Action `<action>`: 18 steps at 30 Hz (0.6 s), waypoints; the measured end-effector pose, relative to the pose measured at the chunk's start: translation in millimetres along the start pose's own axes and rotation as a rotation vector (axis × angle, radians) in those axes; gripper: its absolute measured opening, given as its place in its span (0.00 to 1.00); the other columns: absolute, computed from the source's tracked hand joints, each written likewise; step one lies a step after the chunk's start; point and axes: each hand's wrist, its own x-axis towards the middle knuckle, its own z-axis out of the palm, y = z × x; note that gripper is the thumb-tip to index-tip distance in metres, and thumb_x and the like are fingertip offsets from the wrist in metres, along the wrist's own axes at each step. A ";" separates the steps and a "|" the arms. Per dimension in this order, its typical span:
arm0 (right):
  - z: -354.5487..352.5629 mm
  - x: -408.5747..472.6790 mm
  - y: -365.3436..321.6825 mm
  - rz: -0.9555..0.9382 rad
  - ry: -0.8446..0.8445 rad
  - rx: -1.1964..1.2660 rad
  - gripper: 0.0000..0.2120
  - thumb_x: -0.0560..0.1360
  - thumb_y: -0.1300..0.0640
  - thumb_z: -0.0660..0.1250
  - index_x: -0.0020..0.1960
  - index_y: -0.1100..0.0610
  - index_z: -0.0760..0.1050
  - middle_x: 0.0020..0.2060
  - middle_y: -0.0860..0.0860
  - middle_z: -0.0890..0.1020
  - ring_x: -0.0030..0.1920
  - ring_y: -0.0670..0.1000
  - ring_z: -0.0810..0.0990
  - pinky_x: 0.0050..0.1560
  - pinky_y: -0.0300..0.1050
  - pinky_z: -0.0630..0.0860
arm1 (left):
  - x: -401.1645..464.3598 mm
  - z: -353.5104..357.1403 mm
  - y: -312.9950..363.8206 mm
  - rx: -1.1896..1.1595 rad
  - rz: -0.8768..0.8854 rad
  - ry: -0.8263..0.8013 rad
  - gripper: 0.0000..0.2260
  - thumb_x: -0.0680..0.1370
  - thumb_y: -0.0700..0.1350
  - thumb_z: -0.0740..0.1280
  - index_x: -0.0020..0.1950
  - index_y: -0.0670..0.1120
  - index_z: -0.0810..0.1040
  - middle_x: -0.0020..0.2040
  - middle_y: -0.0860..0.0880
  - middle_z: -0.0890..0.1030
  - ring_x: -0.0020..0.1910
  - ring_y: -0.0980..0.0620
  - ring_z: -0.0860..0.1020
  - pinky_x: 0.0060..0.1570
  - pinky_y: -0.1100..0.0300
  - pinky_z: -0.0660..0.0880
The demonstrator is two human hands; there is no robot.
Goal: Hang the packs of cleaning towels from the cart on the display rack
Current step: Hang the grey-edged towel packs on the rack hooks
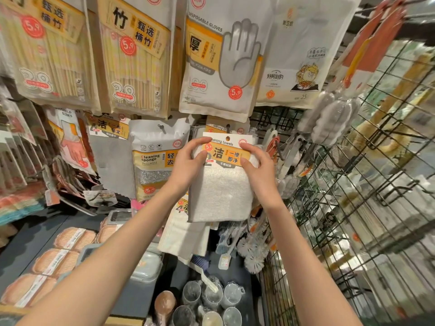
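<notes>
Centrally, the left hand (188, 161) and right hand (255, 165) pinch, thumbs in front, the orange-and-white header card of a pack of white textured cleaning towels (221, 196), held upright at mid-frame before the display rack. Directly behind its top edge hangs another cleaning-towel pack (223, 128); a cleaning sponge pack (155, 158) hangs left; a dark wire grid panel (353, 184) fills the right.

Both hands, left hand (188, 161), right hand (256, 165), holding towel pack (221, 184), display rack (270, 114) behind
</notes>
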 end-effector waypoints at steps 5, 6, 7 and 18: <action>7.1 12.3 11.1 0.019 0.005 -0.047 0.17 0.76 0.63 0.63 0.60 0.45 0.75 0.58 0.47 0.73 0.50 0.21 0.65 0.51 0.17 0.61 | 10.2 -4.2 -5.1 0.012 -0.026 -0.050 0.16 0.79 0.33 0.62 0.61 0.51 0.76 0.64 0.45 0.77 0.61 0.49 0.77 0.59 0.57 0.76; 7.8 15.2 13.2 0.029 0.003 -0.050 0.18 0.76 0.64 0.63 0.60 0.45 0.75 0.59 0.48 0.73 0.51 0.21 0.65 0.51 0.17 0.61 | 12.7 -4.9 -5.2 0.025 -0.030 -0.064 0.17 0.79 0.33 0.63 0.62 0.50 0.75 0.65 0.46 0.77 0.62 0.50 0.77 0.59 0.59 0.76; 8.2 18.0 14.7 0.042 -0.003 -0.041 0.19 0.75 0.65 0.63 0.60 0.46 0.75 0.59 0.49 0.73 0.53 0.24 0.67 0.53 0.19 0.62 | 15.1 -5.0 -5.6 0.040 -0.034 -0.076 0.17 0.79 0.33 0.63 0.64 0.50 0.75 0.65 0.46 0.77 0.63 0.50 0.76 0.60 0.58 0.75; 12.8 49.3 21.5 0.183 -0.081 -0.096 0.23 0.75 0.65 0.64 0.65 0.45 0.72 0.61 0.51 0.64 0.46 0.37 0.67 0.35 0.18 0.65 | 43.1 0.9 -5.9 0.178 -0.079 -0.157 0.32 0.74 0.27 0.66 0.75 0.47 0.65 0.63 0.53 0.67 0.41 0.77 0.73 0.35 0.80 0.69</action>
